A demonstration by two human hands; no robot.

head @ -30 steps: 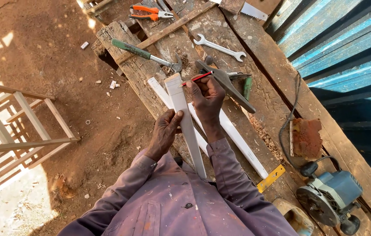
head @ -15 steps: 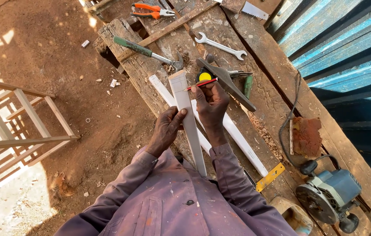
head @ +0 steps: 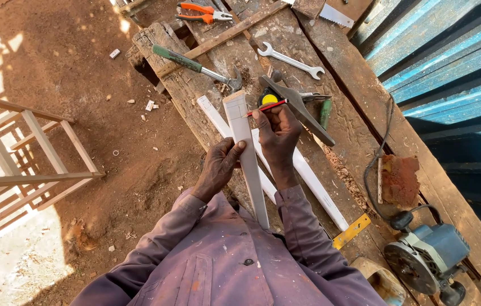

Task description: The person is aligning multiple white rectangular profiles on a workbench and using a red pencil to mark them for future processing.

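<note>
Now left hand (head: 219, 167) steadies wood strip (head: 246, 153); right hand (head: 277, 136) grips pencil (head: 266, 107).

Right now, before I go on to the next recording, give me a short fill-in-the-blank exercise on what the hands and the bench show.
1. The right hand holds a red ____ with its tip on the pale wooden strip.
2. The left hand steadies that strip from its ____ side.
3. The hammer beyond the strip has a ____ handle.
4. The orange-handled pliers lie at the ____ end of the workbench.

Missing words: pencil; left; green; far
</note>
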